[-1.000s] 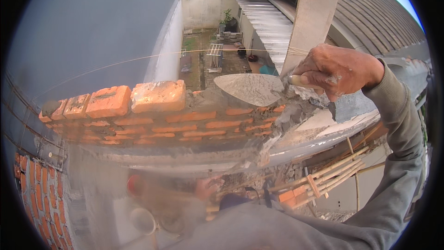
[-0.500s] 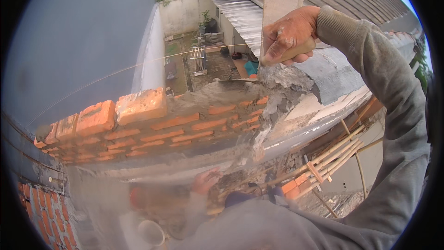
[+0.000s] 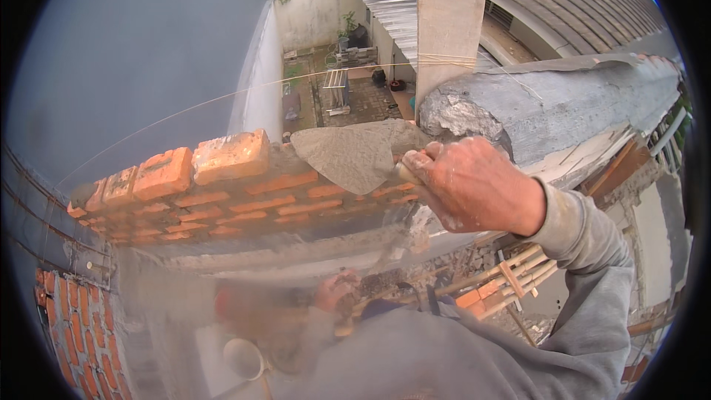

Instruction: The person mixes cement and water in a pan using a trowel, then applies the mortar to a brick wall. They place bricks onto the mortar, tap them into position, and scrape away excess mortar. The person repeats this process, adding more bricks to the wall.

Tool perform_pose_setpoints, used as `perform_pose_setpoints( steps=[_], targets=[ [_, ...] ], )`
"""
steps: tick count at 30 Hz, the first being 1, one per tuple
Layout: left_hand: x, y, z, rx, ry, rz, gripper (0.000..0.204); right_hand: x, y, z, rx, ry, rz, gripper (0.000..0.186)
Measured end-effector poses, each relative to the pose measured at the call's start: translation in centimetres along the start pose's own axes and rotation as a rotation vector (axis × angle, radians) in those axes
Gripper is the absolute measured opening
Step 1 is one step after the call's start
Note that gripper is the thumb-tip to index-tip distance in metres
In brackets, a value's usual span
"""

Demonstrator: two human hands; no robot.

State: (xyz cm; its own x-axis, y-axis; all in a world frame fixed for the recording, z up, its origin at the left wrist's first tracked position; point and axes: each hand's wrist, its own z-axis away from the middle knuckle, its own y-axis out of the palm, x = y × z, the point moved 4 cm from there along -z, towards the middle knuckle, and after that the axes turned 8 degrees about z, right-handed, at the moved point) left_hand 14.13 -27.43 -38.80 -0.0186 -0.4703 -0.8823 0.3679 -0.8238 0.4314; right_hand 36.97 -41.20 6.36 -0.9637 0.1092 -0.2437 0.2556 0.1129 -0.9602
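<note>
My right hand (image 3: 481,189) is closed around the handle of a trowel (image 3: 352,152). Its broad grey blade lies over the right part of the brick wall's (image 3: 285,196) top, point toward me. Mortar coats the upright post-side end, where a broken concrete lump (image 3: 463,115) sits beside the hand. Left of the blade, a row of orange bricks (image 3: 231,155) stands along the top course. Lower down, my left hand (image 3: 338,292) appears hazy, next to a blurred reddish-brown object (image 3: 255,302); whether it grips this cannot be made out.
A string (image 3: 244,91) runs above the wall to a pale upright board (image 3: 448,22). Right of that lies a grey concrete beam (image 3: 570,107). Below are bamboo poles (image 3: 529,270) and a pale round container (image 3: 243,359). A yard (image 3: 363,100) drops away beyond the wall.
My right hand has come down and nearer from beside the upright board, bringing the trowel blade across the wall top. The view has shifted slightly; my left hand stays low.
</note>
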Motion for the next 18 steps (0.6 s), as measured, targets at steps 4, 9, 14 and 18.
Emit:
perform_pose_setpoints(
  steps=[4,9,14,18],
  targets=[
    [-0.7,1.2,-2.7,0.101,0.053,-0.099,0.059,3.8,12.9,5.4,-0.211,0.320,-0.118,0.035],
    [-2.1,5.4,-6.1,0.183,-0.029,-0.176,0.063,2.6,24.1,10.1,-0.339,0.522,-0.085,0.029],
    [-1.7,11.0,-8.5,0.315,-0.113,-0.175,0.064,0.9,29.0,19.6,-0.359,0.730,-0.115,0.032],
    [0.7,14.7,-9.7,0.399,-0.282,-0.171,0.065,1.6,34.0,31.0,-0.292,0.853,-0.131,0.034]
  ],
)
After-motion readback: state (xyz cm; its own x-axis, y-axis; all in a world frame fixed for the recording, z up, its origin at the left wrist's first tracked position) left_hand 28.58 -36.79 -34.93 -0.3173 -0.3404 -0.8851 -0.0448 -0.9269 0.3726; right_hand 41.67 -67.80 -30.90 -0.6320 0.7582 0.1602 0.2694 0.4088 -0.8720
